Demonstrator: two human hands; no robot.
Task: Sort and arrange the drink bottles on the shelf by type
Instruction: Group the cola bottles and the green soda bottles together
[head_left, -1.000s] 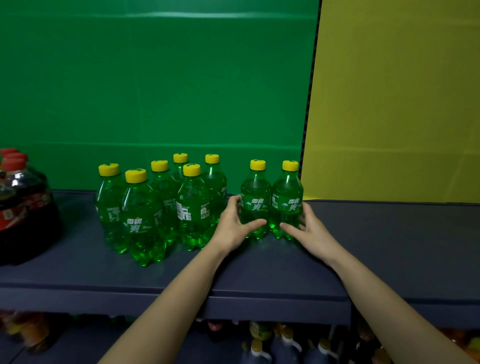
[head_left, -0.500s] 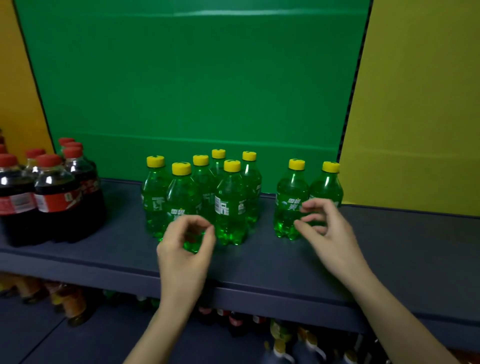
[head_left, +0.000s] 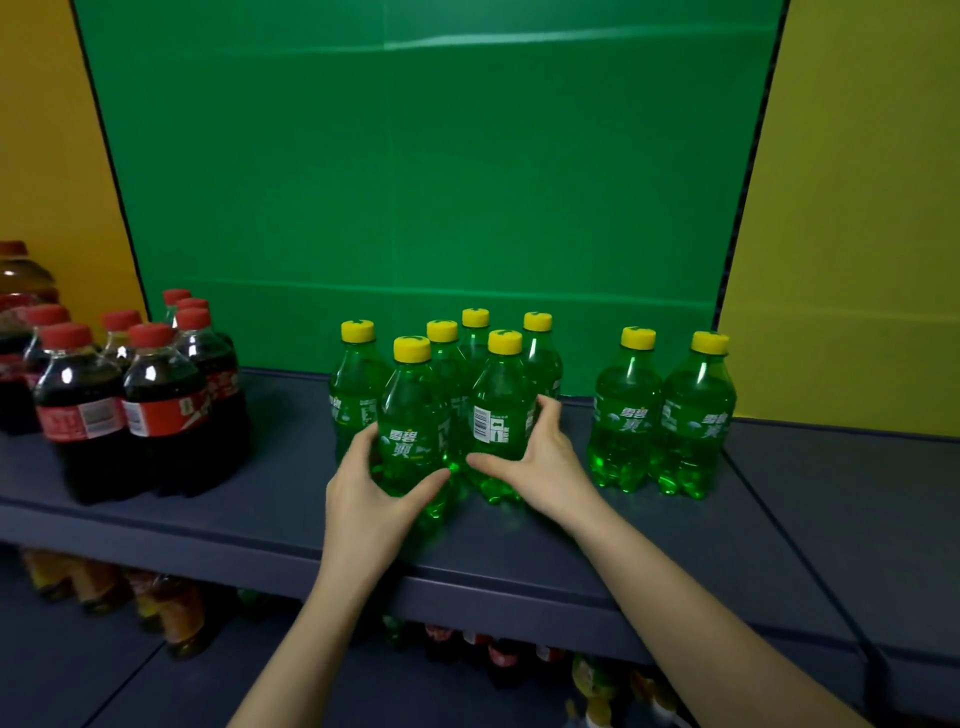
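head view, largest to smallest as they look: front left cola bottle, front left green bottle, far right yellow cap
1. front left cola bottle, wider
2. front left green bottle, height alike
3. far right yellow cap

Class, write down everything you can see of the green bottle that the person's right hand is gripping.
The green bottle is small, of clear green plastic, with a yellow cap and a green label whose white barcode panel faces the camera. It stands upright on the dark blue shelf, at the front right of the six-bottle cluster. The right hand grips its lower half, thumb in front, fingers round its right side. Left of it stands the front-left bottle, held by the left hand.
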